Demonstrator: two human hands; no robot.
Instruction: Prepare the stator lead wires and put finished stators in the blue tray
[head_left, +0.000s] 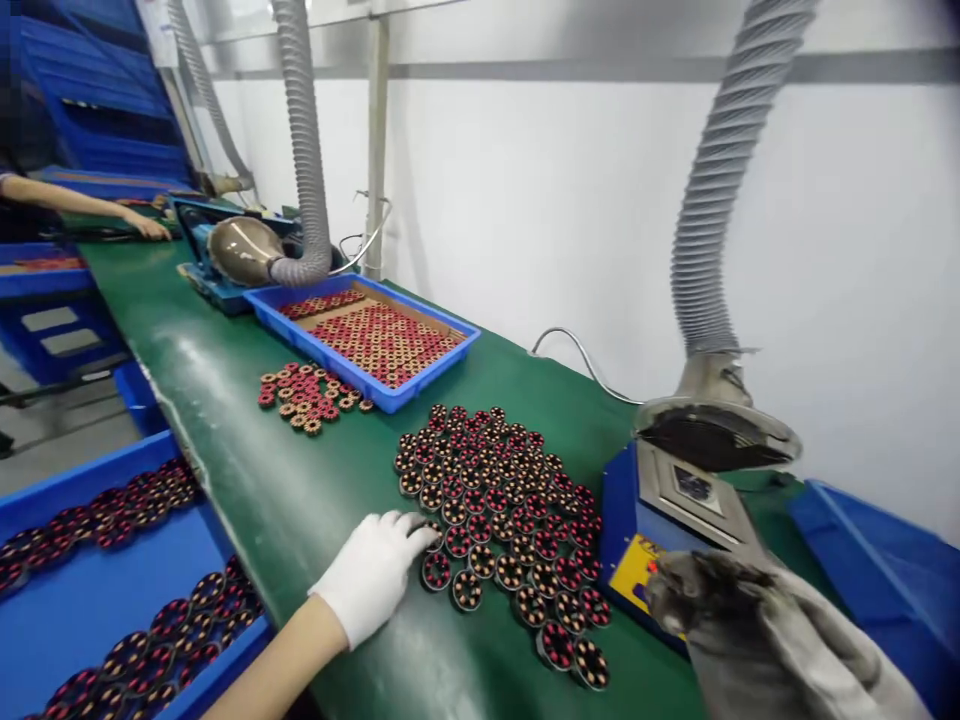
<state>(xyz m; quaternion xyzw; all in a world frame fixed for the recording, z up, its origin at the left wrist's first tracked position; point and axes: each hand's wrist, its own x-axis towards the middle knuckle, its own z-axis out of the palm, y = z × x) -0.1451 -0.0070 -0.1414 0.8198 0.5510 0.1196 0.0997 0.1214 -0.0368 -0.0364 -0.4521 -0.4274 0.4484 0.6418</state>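
In the head view, a wide pile of round black-rimmed parts [496, 498] with red and tan segments lies loose on the green surface [225, 400], and everything else can be placed from it. At the pile's near left edge is the left hand [371, 575] in a white glove, its fingers slightly bent and their tips touching one outer part [433, 537]; whether they pinch it cannot be told. To the right of the pile, the right hand [750, 615] wears a glove heavily smudged with grey and black; its fingers are curled, and whether they grip anything cannot be told. Just beside the pile on that same side stands a blue machine [619, 530] with a yellow panel, partly behind the right hand, under a metal hood [716, 435] on a ribbed grey hose [712, 190]. Beyond the pile sits a blue tray [435, 377] filled with rows of rimless red and tan rings, with a small loose cluster of similar rings [328, 411] to the pile's far left. Well left of the pile, a blue bin [150, 570] holds more black-rimmed parts; far beyond it, a co-worker's hand [150, 228] rests on the surface.
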